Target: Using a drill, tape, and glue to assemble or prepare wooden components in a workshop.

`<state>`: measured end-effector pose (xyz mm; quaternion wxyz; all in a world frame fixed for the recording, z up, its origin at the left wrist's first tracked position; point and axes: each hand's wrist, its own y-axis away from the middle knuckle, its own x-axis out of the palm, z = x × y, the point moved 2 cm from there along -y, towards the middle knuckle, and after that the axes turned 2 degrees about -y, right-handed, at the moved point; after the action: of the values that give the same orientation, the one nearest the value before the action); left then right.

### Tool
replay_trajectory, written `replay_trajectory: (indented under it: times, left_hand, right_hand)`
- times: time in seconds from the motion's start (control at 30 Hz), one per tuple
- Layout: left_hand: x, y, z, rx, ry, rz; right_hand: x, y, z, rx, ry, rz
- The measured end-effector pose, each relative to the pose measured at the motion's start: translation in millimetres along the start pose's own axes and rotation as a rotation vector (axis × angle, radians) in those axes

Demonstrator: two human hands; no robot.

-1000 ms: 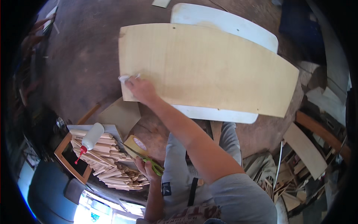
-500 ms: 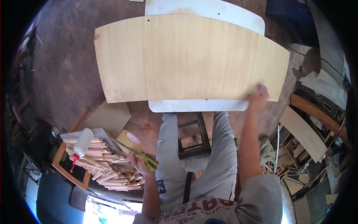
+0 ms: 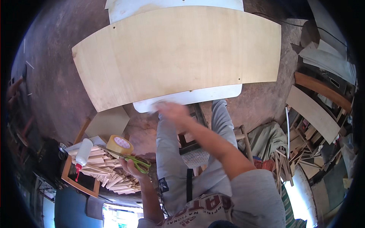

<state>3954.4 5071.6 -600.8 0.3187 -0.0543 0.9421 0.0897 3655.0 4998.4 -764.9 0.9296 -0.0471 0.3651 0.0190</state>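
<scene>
A pale wooden panel [image 3: 178, 49] with curved long edges lies across a white tabletop [image 3: 213, 93], which shows along its front and back. My right hand [image 3: 173, 113], smeared by motion, is over the tabletop's front left corner, just off the panel's near edge. Something whitish shows at its fingertips, too blurred to name. Down at the left, my left hand [image 3: 133, 168] is closed on scissors [image 3: 140, 164] with green handles, their blades pointing up and left. Close by these blades is a roll of tape [image 3: 120, 144].
Left of my legs lie stacked wood strips [image 3: 110, 171], a white bottle with a red nozzle [image 3: 84, 152] and a wooden frame [image 3: 68, 173]. A stool [image 3: 195, 117] is between my legs. Wood offcuts [image 3: 304, 136] and crumpled cloth [image 3: 266, 136] crowd the right.
My right hand has swept left from the panel's right end to the tabletop's front left corner. Panel and tabletop appear shifted and tilted as the view turned. The left hand keeps the scissors.
</scene>
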Motion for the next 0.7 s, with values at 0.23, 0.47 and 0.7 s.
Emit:
replay_trajectory:
  times: [0.23, 0.47, 0.7]
  left_hand:
    - [46.5, -8.3, -41.4, 0.184, -0.124, -0.035]
    - [27.8, -18.4, -37.0, 0.469, -0.258, 0.059]
    - [7.9, -14.4, -43.2, 0.451, -0.421, -0.121]
  right_hand:
    - [-296.0, 188.2, -213.6, 1.252, 0.237, -0.698]
    - [-108.6, 8.8, -78.7, 1.014, 0.407, -0.731]
    - [83.6, -97.3, 161.5, 0.185, -0.298, 0.350]
